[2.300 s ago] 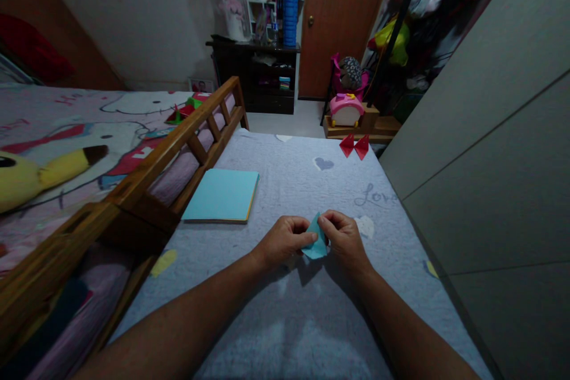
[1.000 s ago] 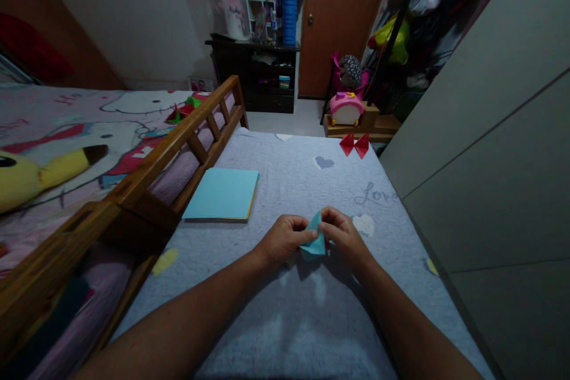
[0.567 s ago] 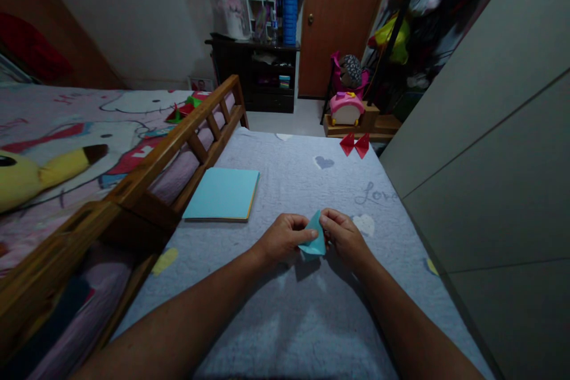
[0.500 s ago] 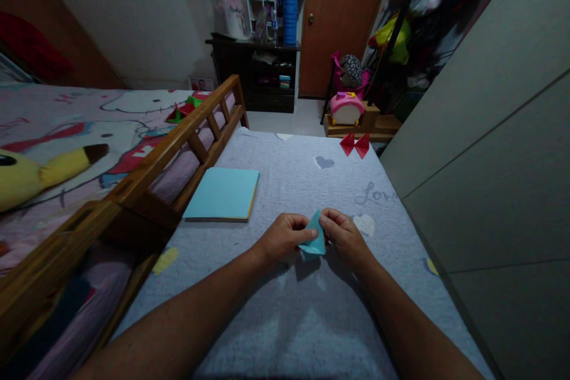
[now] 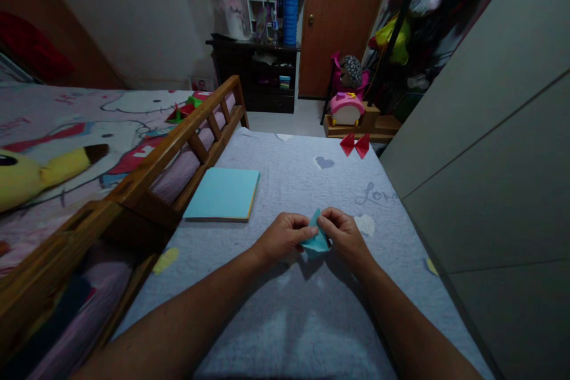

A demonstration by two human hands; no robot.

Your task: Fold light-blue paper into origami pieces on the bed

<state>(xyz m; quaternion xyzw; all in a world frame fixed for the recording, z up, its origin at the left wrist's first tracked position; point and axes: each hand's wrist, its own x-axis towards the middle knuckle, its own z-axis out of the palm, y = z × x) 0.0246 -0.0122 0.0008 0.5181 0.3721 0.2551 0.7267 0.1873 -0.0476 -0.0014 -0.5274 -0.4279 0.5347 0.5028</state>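
A small piece of folded light-blue paper point(image 5: 316, 243) is held just above the bed, its narrow tip pointing away from me. My left hand point(image 5: 287, 234) pinches its left side, thumb lying across the front. On the other side my right hand point(image 5: 345, 234) grips the upper right edge between thumb and fingers. Both hands are closed on the paper, and the fingers behind it are partly hidden. To the left lies a square stack of paper point(image 5: 225, 193) with a light-blue sheet on top. Two red folded-paper pieces point(image 5: 355, 145) stand side by side at the far right corner.
A wooden bed rail point(image 5: 178, 145) runs along the left, with a yellow plush toy point(image 5: 44, 175) on the bed beyond it. Pale cabinet doors point(image 5: 494, 190) border the right side. Past the bed's far end are a pink toy case point(image 5: 347, 110) and a dark cabinet point(image 5: 256, 80).
The light-blue paper has turned slightly between my hands, and its lower part spreads a little wider to the right. My right fingers have shifted slightly left over it.
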